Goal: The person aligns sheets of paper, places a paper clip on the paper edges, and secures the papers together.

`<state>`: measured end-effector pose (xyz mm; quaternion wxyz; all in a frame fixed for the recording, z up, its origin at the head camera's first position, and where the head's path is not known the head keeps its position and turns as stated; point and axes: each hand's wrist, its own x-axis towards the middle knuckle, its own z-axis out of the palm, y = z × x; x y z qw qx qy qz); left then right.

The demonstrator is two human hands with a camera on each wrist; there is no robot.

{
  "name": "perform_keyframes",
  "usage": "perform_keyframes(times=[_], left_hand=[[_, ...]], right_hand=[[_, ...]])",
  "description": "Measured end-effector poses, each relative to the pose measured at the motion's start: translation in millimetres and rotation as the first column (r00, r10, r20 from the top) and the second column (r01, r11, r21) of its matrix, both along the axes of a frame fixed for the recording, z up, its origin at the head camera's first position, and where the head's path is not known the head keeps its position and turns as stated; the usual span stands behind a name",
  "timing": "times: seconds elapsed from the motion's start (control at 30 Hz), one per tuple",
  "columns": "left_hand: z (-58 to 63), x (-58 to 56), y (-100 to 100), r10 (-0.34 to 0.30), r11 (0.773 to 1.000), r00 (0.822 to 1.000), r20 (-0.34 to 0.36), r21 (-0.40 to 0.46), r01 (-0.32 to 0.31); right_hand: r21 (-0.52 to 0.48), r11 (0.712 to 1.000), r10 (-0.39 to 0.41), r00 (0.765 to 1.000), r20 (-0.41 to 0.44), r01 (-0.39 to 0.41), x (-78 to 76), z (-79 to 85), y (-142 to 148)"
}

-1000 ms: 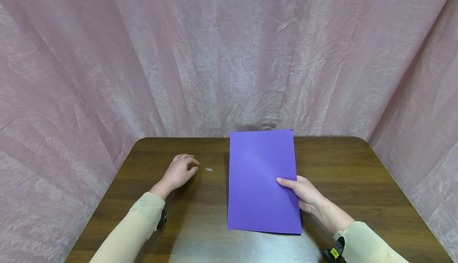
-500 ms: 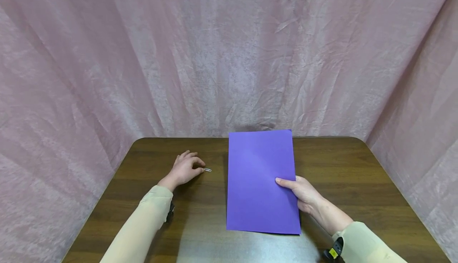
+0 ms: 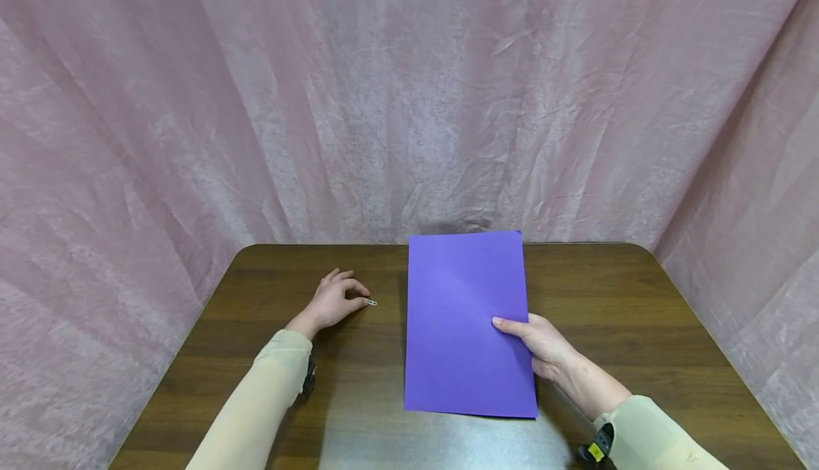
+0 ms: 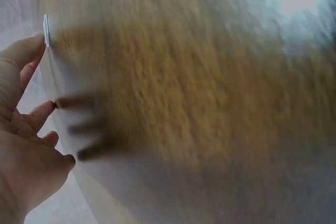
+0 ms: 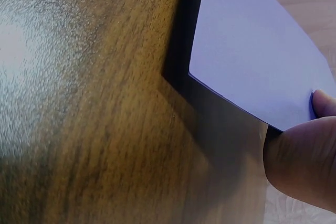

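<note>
Pink curtain (image 3: 409, 100) hangs behind the work. We note that our left hand (image 3: 330, 304) pinches a small white paper clip (image 4: 46, 30) between thumb and index finger, remaining fingers fanned out; we cannot tell whether the clip touches the brown table (image 3: 627, 313). Our right hand (image 3: 545, 345) grips the purple sheet (image 3: 461, 363) at its right edge, thumb on top. We see the sheet's near edge raised off the table; the clip is left of the sheet, apart from it. Pale sleeves (image 3: 652, 431) cover both forearms.
</note>
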<state>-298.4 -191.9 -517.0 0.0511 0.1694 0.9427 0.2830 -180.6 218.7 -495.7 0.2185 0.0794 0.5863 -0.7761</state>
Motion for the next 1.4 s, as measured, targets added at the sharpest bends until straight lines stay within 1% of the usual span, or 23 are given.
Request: perform_keyframes(times=[0.23,0.4,0.87,1.1,1.4], left_hand=[[-1.1,-0.2,1.1,0.013,1.0,0.999,0.033,0.011,-0.013],[-0.3,0.4,0.6,0.016,1.0,0.999,0.037,0.021,-0.017],[-5.1,-2.9,4.1,0.03,0.999,1.0,0.003,0.015,-0.03],[-4.9,-2.1,6.0,0.049,0.999,0.999,0.018,0.006,-0.049],[-7.3,-1.4,5.3,0.051,0.999,0.998,0.022,0.002,-0.052]], right_hand=[[-0.007,1.0,-0.01,1.0,0.0,0.01,-0.6,-0.7,-1.0],[-0.006,1.0,-0.018,1.0,0.0,0.018,-0.9,-1.5,-0.4],[-0.008,1.0,-0.011,1.0,-0.004,0.011,-0.6,-3.7,0.4],[-0.001,1.0,-0.009,1.0,-0.001,0.009,0.0,-4.6,0.6],[0.007,1.0,-0.011,1.0,-0.006,0.011,0.3,-4.2,1.6]])
